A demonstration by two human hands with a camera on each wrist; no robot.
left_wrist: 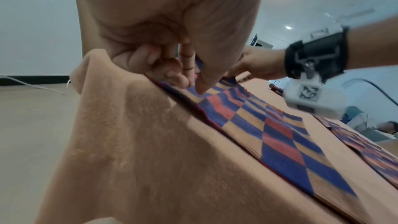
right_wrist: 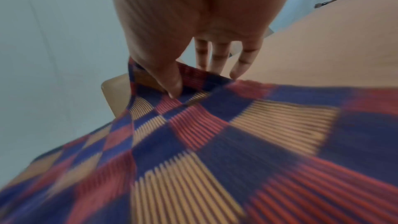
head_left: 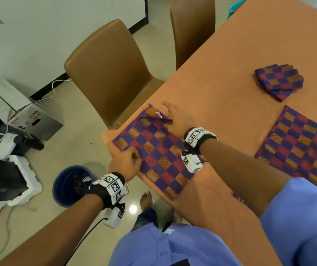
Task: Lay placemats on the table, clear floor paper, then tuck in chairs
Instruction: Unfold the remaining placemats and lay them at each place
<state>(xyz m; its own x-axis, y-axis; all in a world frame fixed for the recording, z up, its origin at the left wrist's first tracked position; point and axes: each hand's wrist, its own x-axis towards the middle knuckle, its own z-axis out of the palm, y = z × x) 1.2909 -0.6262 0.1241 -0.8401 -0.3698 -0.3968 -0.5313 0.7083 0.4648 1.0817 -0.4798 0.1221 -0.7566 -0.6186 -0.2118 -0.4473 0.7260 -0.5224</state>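
A blue, red and orange checkered placemat (head_left: 157, 152) lies on the near left corner of the orange-covered table (head_left: 221, 77). My left hand (head_left: 134, 160) pinches its near left edge between thumb and fingers (left_wrist: 183, 77) at the table's rim. My right hand (head_left: 170, 117) is at the mat's far corner, which is folded over and raised. There the thumb (right_wrist: 170, 81) and straight fingers pinch the fold of the placemat (right_wrist: 215, 125). A second placemat (head_left: 297, 146) lies flat to the right. A folded stack of placemats (head_left: 279, 81) sits further back.
Two brown chairs (head_left: 111, 73) (head_left: 192, 25) stand pulled out along the table's left side. A blue bucket (head_left: 71, 185) stands on the floor by my left arm. Boxes, foam packing and cables (head_left: 10, 150) crowd the floor at the left.
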